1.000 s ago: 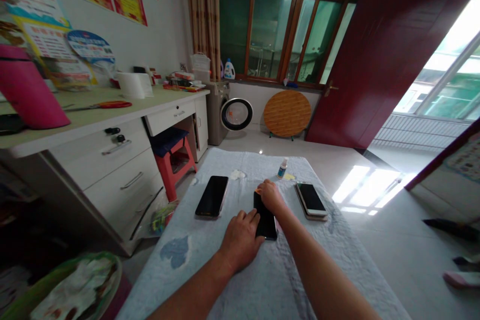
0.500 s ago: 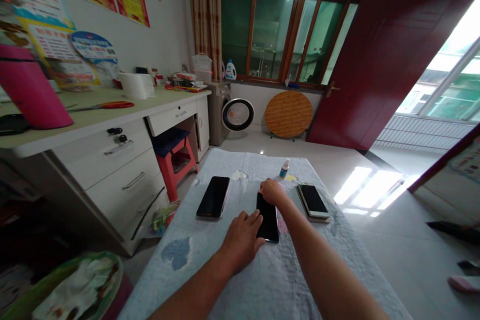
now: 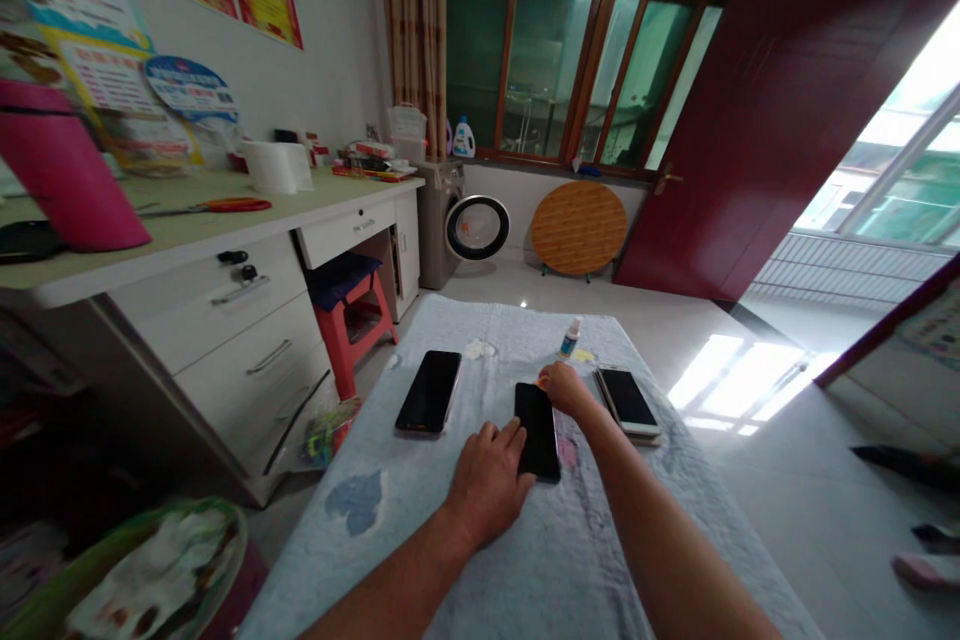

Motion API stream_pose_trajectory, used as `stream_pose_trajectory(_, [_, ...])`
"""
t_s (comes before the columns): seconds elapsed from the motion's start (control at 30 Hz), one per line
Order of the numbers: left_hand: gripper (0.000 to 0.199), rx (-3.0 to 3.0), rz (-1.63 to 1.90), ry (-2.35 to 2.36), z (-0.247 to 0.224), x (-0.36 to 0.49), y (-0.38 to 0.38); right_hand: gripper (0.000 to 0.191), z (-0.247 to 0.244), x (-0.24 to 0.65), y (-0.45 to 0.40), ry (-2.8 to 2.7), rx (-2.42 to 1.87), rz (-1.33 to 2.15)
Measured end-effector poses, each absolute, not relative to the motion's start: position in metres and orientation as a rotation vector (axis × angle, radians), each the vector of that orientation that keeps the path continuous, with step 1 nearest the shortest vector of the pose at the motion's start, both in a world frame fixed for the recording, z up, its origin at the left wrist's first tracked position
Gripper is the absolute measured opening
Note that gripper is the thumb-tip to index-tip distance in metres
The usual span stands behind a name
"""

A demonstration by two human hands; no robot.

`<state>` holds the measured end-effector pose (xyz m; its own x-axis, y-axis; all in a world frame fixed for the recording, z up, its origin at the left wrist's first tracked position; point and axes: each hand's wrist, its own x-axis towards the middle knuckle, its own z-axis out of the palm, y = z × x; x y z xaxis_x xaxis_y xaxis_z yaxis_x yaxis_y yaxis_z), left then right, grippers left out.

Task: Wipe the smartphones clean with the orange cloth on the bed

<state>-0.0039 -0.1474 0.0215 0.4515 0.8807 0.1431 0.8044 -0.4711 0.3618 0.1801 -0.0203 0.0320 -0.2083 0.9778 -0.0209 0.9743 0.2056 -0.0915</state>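
A black smartphone (image 3: pixel 537 420) lies face up in the middle of the cloth-covered table. My left hand (image 3: pixel 491 475) steadies it, fingertips on its left edge and thumb by its lower end. At the phone's upper right corner is my right hand (image 3: pixel 566 390), closed with fingers bunched around a small orange thing (image 3: pixel 541 382), mostly hidden by the fingers. Another dark phone (image 3: pixel 429 392) rests to the left. On the right, a white-framed phone (image 3: pixel 628 398) lies on top of another flat item. A small spray bottle (image 3: pixel 570 338) stands beyond my right hand.
A pale blue patterned cloth (image 3: pixel 480 325) covers the table. Along the left are a desk with drawers (image 3: pixel 240 320), a red stool (image 3: pixel 349 320) and a waste bin (image 3: pixel 232 560). Behind stand a washing machine (image 3: pixel 442 220) with its door open and a round wooden tabletop (image 3: pixel 577 228).
My right hand has moved right along the phone's top end, from its upper left to its upper right corner. My left hand stays at the phone's left edge.
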Motion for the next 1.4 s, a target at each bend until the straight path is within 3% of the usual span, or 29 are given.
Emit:
stream_pose_trajectory(0.37, [0.055,2.465,0.459,1.484,0.019,-0.002,-0.147,0.032,0.026,0.185,-0.063,-2.166,-2.025,0.208])
stream_pose_trajectory(0.6, [0.054,2.453,0.451,1.501,0.018,-0.002,-0.146,0.024,0.026,0.177,-0.121,-2.108,-1.953,0.347])
stream_pose_trajectory(0.8, [0.053,2.459,0.450,1.502,0.018,-0.003,-0.145,0.025,0.046,0.176,-0.156,-2.184,-1.941,0.489])
stream_pose_trajectory(1.07, [0.064,2.421,0.507,1.478,0.016,-0.010,-0.143,0.018,0.055,0.167,-0.150,-2.057,-1.728,0.494])
stream_pose_trajectory(1.23, [0.051,2.408,0.492,1.407,0.021,-0.013,-0.142,0.023,0.033,0.161,-0.137,-2.115,-1.665,0.367])
stream_pose_trajectory(1.4, [0.054,2.421,0.457,1.397,0.023,-0.013,-0.141,0.027,0.028,0.167,-0.098,-2.119,-1.707,0.292])
